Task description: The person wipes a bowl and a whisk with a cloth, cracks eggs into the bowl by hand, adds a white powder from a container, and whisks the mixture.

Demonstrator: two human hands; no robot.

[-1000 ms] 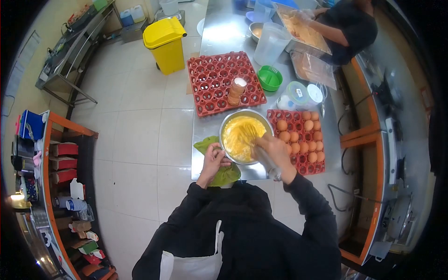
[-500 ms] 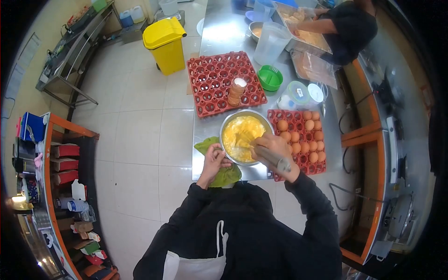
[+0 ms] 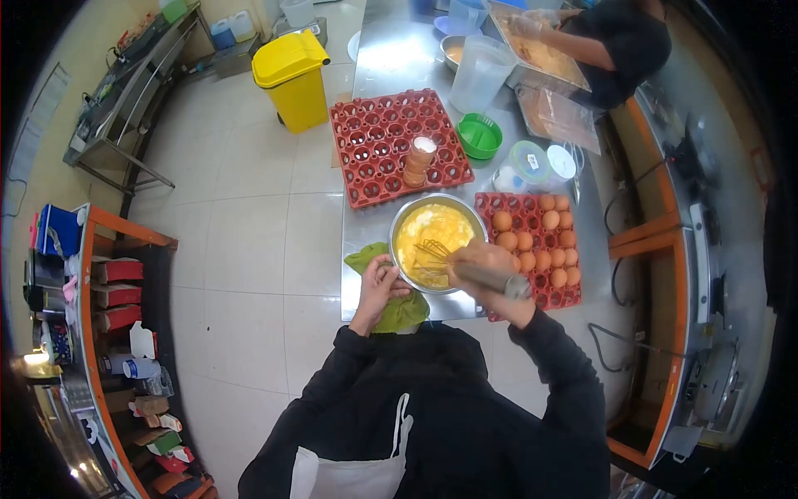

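Observation:
A metal bowl (image 3: 480, 223) of yellow and whitish beaten egg (image 3: 432, 223) stands near the table's front edge. My right hand (image 3: 489, 274) is closed around the thick handle of a whisk (image 3: 434, 251), whose wires dip into the egg. My left hand (image 3: 381, 289) holds the bowl's rim at its lower left, fingers curled. Beneath that hand and partly under the bowl lies a green cloth (image 3: 402, 314). Right of the bowl, a red egg tray (image 3: 532, 214) carries several brown eggs (image 3: 551, 219). Behind the bowl, stacked eggshells (image 3: 418, 162) stand on another red tray (image 3: 378, 137).
A green container (image 3: 480, 135), a clear pitcher (image 3: 482, 75) and lidded tubs (image 3: 529, 164) stand farther back on the steel table (image 3: 382, 50). At the upper right a co-worker's gloved hands (image 3: 532, 25) work over a metal tray (image 3: 550, 66). A yellow bin (image 3: 293, 79) stands on the floor left.
The whisk has moved slightly in the egg and its wires show more clearly now. My left hand stays at the bowl's rim. The co-worker's arm has shifted.

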